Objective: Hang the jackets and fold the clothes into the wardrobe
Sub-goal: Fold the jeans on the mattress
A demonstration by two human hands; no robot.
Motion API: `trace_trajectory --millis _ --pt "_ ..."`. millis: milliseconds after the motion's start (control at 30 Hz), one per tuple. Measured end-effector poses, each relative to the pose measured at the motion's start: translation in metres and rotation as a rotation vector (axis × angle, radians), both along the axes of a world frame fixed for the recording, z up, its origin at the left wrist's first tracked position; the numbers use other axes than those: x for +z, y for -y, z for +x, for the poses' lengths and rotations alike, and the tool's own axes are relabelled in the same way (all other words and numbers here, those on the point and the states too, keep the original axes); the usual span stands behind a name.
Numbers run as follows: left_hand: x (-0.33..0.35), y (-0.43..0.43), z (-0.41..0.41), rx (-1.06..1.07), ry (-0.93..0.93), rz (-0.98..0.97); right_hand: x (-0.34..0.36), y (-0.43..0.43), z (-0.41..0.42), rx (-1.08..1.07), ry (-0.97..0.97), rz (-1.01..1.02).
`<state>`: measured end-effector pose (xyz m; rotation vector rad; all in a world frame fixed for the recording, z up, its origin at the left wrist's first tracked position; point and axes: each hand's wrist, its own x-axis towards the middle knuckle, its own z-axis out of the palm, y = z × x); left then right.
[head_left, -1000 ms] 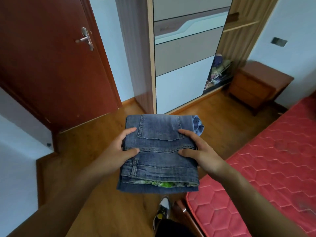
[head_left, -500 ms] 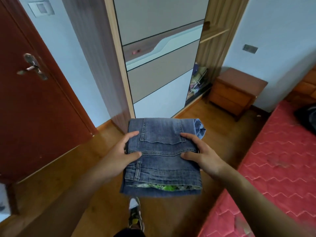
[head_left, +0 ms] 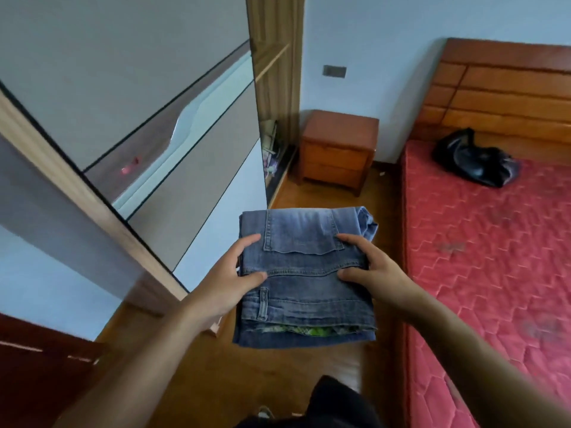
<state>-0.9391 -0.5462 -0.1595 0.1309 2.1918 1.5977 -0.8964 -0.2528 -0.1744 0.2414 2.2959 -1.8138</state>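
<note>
Head view showed folded jeans (head_left: pixel 306 273) held aloft beside the wardrobe (head_left: pixel 154 118), left hand (head_left: pixel 228 282) and right hand (head_left: pixel 377 273) grasping its sides, most fingers (head_left: pixel 250 240) hidden underneath. Only a green-patterned edge (head_left: pixel 312 330) of cloth peeked from the fold; an indistinct dark bundle (head_left: pixel 475 162) lay on the bed (head_left: pixel 494 273).

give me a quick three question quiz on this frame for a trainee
1. True or false: the folded jeans lie on the red mattress.
2. What sits at the far end of the mattress? A) a black bundle B) a white pillow C) a green towel
3. Fill in: the wooden nightstand stands between the wardrobe and the ____.

Key: 1 false, the left hand and right hand hold them above the floor. 2 A. 3 bed.
</note>
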Motion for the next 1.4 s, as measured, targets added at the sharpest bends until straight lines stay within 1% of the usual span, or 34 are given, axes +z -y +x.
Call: trace_trajectory --millis 200,400,633,767,1000,1167,1400 --pt "-0.008 -0.037 -0.096 -0.111 0.015 -0.011 -0.007 -0.027 -0.063 -0.131 -0.009 -0.017" --pt "-0.018 -0.087 -0.214 -0.153 0.012 -0.047 -0.021 -0.072 -0.17 -0.158 -0.011 -0.041" --pt "-0.003 -0.167 -0.364 -0.12 0.005 -0.03 0.0 -0.151 -0.325 -0.128 -0.001 -0.037" --pt "0.001 -0.202 -0.436 -0.106 0.003 -0.031 0.01 -0.187 -0.404 -0.115 0.019 -0.009" --pt "-0.007 -0.243 -0.563 -0.061 0.0 -0.013 0.011 -0.232 -0.541 -0.091 0.025 0.06" --pt "-0.021 -0.274 -0.671 -0.048 -0.006 0.005 0.008 -0.258 -0.649 -0.096 0.03 0.079" --pt "-0.019 -0.309 -0.801 0.015 0.015 0.045 0.008 -0.29 -0.791 -0.095 0.028 0.113"
